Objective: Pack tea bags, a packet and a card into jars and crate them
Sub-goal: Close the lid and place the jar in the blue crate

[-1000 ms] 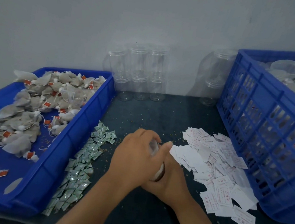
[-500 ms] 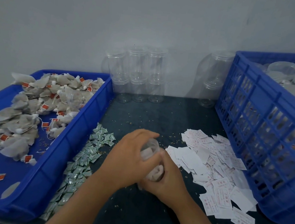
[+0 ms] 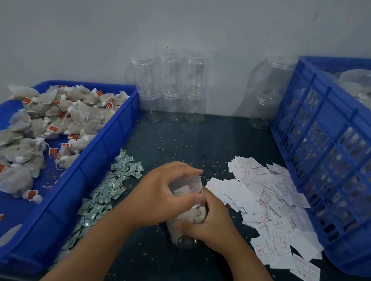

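Clutching clear cylindrical jar (image 3: 185, 241), left hand (image 3: 164, 195) at rim, right hand (image 3: 214, 224) round body

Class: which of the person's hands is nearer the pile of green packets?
Left. The left hand grips the jar at its top, just right of the green packets; the right hand holds it lower down, on its far side, next to the white cards.

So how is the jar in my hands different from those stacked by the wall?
The jar in your hands holds tea bags; the stacked jars look empty. Yours is gripped by the left hand at the top and the right hand lower down; the stacked ones stand untouched, two high. Both are clear plastic.
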